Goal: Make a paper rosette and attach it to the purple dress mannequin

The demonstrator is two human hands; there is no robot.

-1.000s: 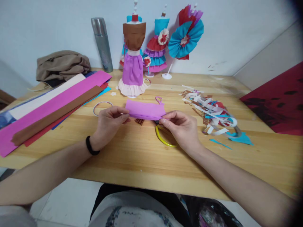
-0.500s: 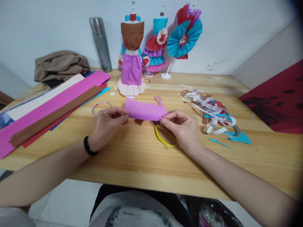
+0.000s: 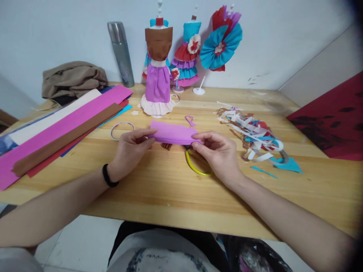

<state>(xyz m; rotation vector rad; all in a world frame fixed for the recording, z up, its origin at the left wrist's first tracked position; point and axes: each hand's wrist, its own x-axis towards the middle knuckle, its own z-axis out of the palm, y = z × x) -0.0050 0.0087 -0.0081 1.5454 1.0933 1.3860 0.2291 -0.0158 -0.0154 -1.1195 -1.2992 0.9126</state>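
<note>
- Because the purple crepe paper strip is limp, I pinch one end in my left hand and the other in my right hand, thumb pressed against fingertips, so it spans taut between them at the centre of the frame, just above the desk
- The yellow-handled scissors lie under my right hand, close enough to grab
- The paper sheets sit at the left, clear of my hands, and the scraps are piled at the right
- The dressed mannequin stands at the upper centre, facing me, easy to compare against
</note>
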